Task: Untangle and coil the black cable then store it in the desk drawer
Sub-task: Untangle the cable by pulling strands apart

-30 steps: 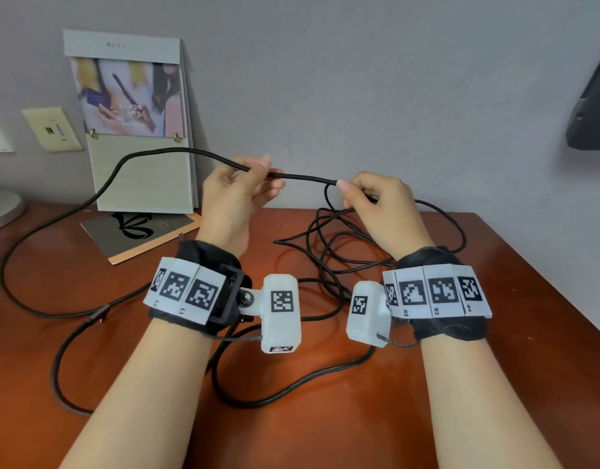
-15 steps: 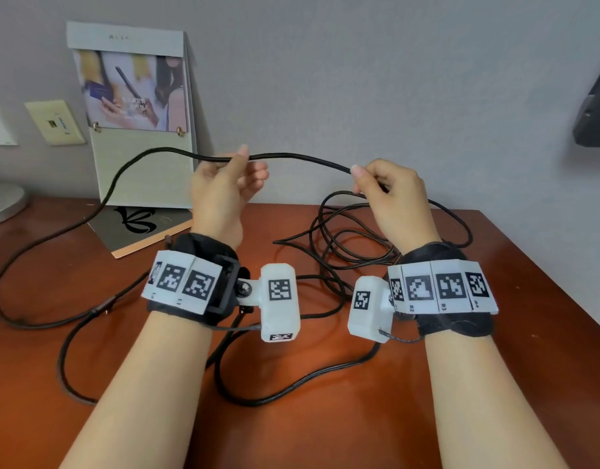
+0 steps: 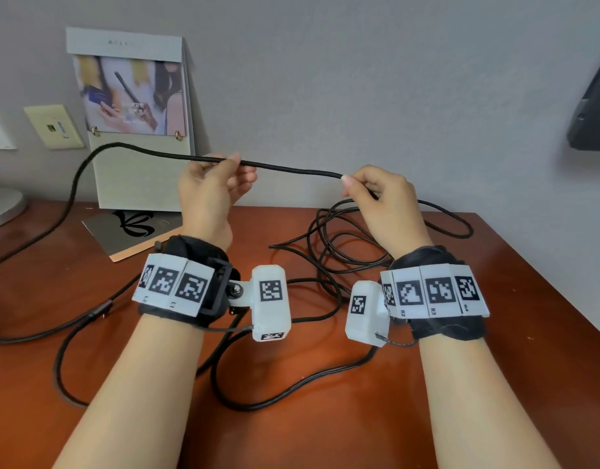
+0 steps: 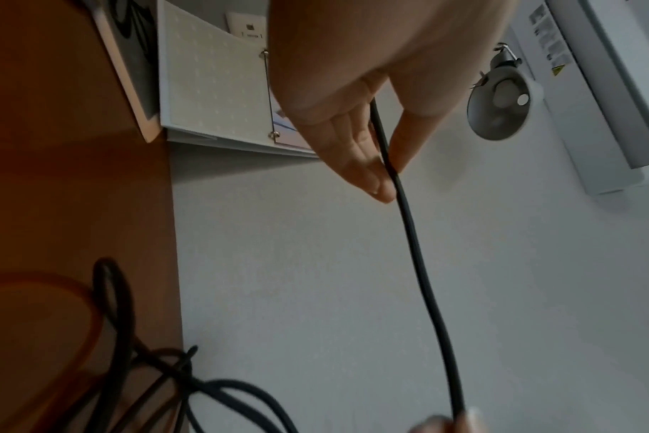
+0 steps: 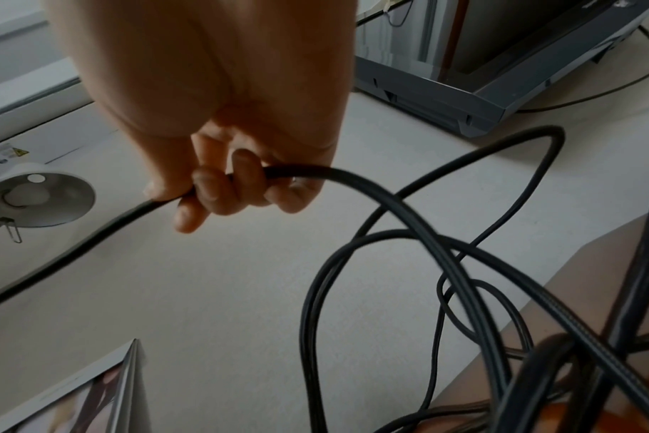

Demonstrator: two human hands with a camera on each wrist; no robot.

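Observation:
A long black cable stretches almost straight between my two raised hands above the wooden desk. My left hand pinches it between thumb and fingers, and the left wrist view shows the cable running out past the fingertips. My right hand grips the cable in a curled fist, seen in the right wrist view as fingers wrapped round the cable. From the right hand the cable drops into a tangle of loops on the desk. More loose cable arcs left and trails over the desk.
A standing brochure board leans on the wall at the back left, with a flat card lying before it. A wall socket plate and a grey round base sit at far left. A dark device hangs at the right edge.
My hands have moved apart, and the cable between them is longer and nearly straight. The left hand has slid further left along it.

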